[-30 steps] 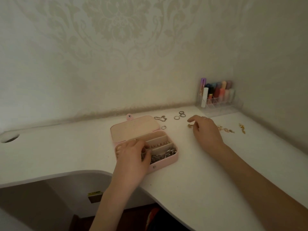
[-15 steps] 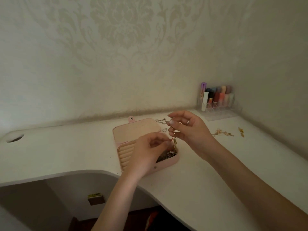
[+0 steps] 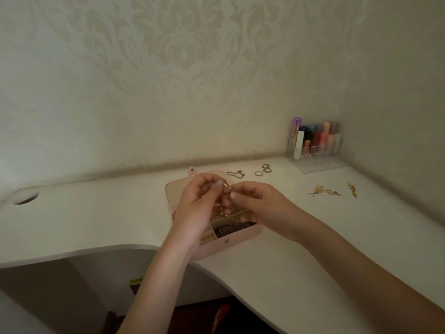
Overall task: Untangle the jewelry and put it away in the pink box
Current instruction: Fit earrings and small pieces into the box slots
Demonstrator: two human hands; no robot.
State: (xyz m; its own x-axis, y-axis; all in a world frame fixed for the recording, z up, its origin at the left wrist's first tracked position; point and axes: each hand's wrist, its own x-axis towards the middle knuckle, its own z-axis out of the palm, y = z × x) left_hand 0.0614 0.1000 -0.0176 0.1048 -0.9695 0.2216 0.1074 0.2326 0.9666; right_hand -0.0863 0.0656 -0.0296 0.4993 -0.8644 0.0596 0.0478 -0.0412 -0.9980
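I see both hands raised together just above the open pink box point(image 3: 231, 239), which sits near the front edge of the tabletop point(image 3: 96, 220), where that edge curves inward. My left hand point(image 3: 199, 208) has its fingers curled, thumb and forefinger pinching one end of a thin gold piece of jewelry point(image 3: 227, 185) with a reddish tint. My right hand point(image 3: 255, 203) meets it from the other side, fingertips pinched on the same piece; part of it dangles down between the two hands toward the box. I cannot tell exactly what kind of piece it is, as it is small and blurred.

The box's lid lies flat behind the base, toward the wall, its snap tab point(image 3: 192, 170) pointing to the back edge. In the front right compartment lies a dark silvery heap of chain point(image 3: 232, 229). The other compartments are mostly hidden by my hands.

Behind the box, near the back edge, a silver chain bracelet point(image 3: 236, 174) lies on the tabletop, and just right of it three rings point(image 3: 263, 169) lie close together. Farther right, well apart from the box, two gold pieces point(image 3: 325, 191) lie on the surface. In the back right corner stands a clear organizer point(image 3: 320, 150) holding colored cosmetic tubes.
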